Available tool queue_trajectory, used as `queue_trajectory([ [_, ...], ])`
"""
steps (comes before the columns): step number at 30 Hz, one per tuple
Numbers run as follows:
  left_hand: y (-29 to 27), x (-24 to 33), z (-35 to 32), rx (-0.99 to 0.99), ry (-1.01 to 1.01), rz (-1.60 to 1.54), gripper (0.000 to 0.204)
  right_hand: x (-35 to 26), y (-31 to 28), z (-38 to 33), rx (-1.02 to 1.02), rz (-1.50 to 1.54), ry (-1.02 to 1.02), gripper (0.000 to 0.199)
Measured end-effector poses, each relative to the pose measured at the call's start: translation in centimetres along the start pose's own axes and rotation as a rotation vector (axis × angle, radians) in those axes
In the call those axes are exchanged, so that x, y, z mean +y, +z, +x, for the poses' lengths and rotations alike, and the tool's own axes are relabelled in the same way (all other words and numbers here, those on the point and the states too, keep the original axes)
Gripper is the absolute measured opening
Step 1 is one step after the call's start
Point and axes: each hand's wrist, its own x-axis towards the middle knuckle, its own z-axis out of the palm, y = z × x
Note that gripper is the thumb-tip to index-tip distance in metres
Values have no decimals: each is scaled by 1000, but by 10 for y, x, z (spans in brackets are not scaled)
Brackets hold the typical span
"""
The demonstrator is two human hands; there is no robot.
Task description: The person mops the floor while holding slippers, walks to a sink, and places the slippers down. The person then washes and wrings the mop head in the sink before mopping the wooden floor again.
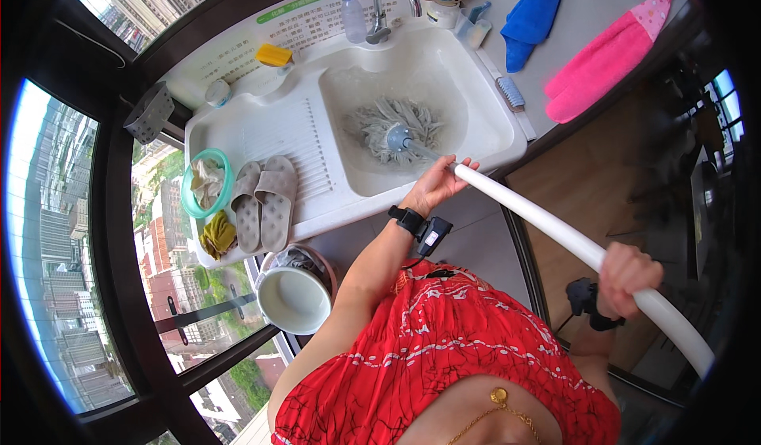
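Note:
A mop (547, 219) with a long white handle slants down into the white sink basin (469, 64). Its grey strands (376, 128) spread over the basin floor around a blue-grey hub, in what looks like shallow water. My left hand (434, 186) holds the handle low down, just over the basin's front rim, with the palm turned up and some fingertips showing past the pole. Farther up the pole, at the right, my right hand (629, 280) is wrapped around it in a fist, slightly blurred. Above the basin stands a metal tap (379, 17).
Grey slippers (276, 199), a teal basin (226, 177) with cloth and a mustard cloth (217, 236) lie on the washboard side. Below stands a white bucket (294, 301). A brush (510, 93), blue cloth (533, 18) and pink towel (598, 64) are on the right counter.

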Motion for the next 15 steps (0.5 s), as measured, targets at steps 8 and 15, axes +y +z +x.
queue_trajectory([
  [8, 9, -4, 14, -29, -151, 240, 26, -29, -26, 0, -60, 70, -85, 22],
  [15, -3, 47, 35, 163, -11, 342, 29, 24, 10, 6, 131, -102, 32, 20],
])
